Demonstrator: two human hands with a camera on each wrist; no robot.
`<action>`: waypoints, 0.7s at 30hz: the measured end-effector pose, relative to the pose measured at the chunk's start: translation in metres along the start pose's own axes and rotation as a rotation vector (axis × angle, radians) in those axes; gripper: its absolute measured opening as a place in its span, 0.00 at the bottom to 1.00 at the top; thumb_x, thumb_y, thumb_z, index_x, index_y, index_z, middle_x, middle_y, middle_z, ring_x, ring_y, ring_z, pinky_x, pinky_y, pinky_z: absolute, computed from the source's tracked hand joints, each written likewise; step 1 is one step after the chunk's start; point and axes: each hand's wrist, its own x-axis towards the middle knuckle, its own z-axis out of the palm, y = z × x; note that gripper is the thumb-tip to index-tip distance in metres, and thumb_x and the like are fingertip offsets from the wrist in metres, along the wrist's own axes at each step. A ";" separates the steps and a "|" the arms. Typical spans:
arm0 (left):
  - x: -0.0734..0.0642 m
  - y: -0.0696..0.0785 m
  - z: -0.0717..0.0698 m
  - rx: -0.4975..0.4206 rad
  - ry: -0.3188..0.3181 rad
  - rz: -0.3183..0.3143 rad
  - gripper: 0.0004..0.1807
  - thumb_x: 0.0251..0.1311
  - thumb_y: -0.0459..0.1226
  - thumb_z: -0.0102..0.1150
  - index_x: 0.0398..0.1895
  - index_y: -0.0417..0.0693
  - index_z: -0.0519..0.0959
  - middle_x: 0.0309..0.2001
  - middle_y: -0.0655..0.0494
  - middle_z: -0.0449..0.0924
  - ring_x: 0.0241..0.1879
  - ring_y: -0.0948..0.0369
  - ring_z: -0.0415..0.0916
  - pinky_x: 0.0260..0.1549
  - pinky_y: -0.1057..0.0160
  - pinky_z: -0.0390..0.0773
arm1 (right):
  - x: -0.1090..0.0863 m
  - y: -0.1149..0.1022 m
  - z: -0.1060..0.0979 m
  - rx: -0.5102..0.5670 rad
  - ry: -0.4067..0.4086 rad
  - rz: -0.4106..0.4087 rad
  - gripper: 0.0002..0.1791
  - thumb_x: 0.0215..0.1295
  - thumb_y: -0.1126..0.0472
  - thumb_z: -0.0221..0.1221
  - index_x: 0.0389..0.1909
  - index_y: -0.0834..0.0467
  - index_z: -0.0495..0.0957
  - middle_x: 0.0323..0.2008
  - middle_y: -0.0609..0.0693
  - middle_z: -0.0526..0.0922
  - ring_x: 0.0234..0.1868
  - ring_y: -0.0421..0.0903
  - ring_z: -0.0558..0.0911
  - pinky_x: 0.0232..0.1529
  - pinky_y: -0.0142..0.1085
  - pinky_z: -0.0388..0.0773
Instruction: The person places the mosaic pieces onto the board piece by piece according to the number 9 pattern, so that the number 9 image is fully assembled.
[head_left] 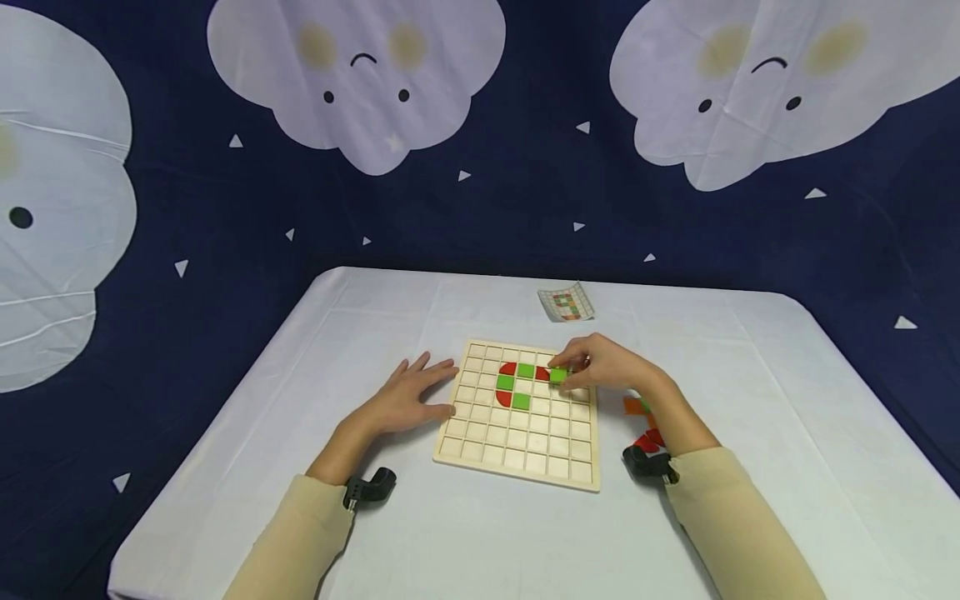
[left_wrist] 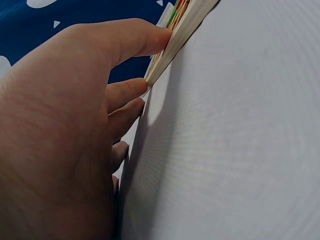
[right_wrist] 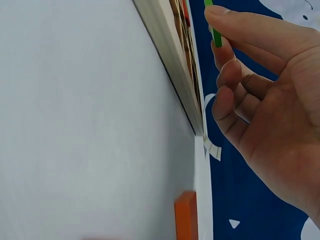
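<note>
A square wooden grid board point(head_left: 517, 479) lies on the white table. Toward its far side, several green square tiles point(head_left: 521, 402) and red rounded tiles point(head_left: 504, 398) sit in its cells. My right hand point(head_left: 611, 364) is over the board's far right part and pinches a green square tile point(right_wrist: 216, 35) between thumb and fingertip; in the right wrist view the tile is clear of the board. My left hand point(head_left: 405, 398) lies at the board's left edge with fingers spread. Its thumb and index fingertip touch the wooden rim point(left_wrist: 175, 45).
Behind the board lies a small patterned card point(head_left: 567, 303) with a curled corner. Loose orange point(head_left: 634, 406) and red pieces point(head_left: 649, 440) lie on the tablecloth beneath the right forearm. A dark blue cloth with clouds point(head_left: 360, 67) hangs beyond the table.
</note>
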 end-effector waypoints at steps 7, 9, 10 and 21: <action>0.000 0.000 0.000 -0.007 0.001 0.004 0.39 0.56 0.58 0.58 0.71 0.58 0.65 0.72 0.62 0.56 0.74 0.53 0.38 0.69 0.49 0.34 | 0.005 -0.002 0.004 -0.028 0.004 -0.024 0.20 0.52 0.57 0.72 0.49 0.54 0.84 0.39 0.44 0.82 0.35 0.46 0.76 0.35 0.39 0.75; 0.000 0.001 -0.001 -0.005 0.001 0.005 0.39 0.56 0.58 0.58 0.71 0.58 0.65 0.72 0.62 0.56 0.74 0.53 0.38 0.69 0.49 0.34 | 0.005 -0.004 0.005 -0.043 -0.001 -0.015 0.20 0.53 0.58 0.71 0.49 0.53 0.84 0.38 0.43 0.82 0.35 0.46 0.76 0.36 0.38 0.76; 0.000 0.001 -0.001 -0.004 0.001 0.005 0.39 0.56 0.58 0.58 0.71 0.58 0.65 0.72 0.62 0.56 0.74 0.53 0.38 0.69 0.49 0.34 | 0.005 -0.004 0.006 -0.046 -0.005 -0.011 0.20 0.53 0.58 0.71 0.49 0.53 0.84 0.38 0.44 0.82 0.35 0.46 0.76 0.36 0.39 0.76; 0.000 0.001 0.000 -0.004 0.006 0.008 0.38 0.57 0.57 0.58 0.71 0.58 0.65 0.72 0.62 0.56 0.74 0.53 0.38 0.69 0.48 0.34 | 0.008 -0.013 0.015 -0.073 -0.048 -0.050 0.19 0.54 0.60 0.70 0.49 0.55 0.84 0.40 0.47 0.81 0.35 0.42 0.79 0.37 0.39 0.78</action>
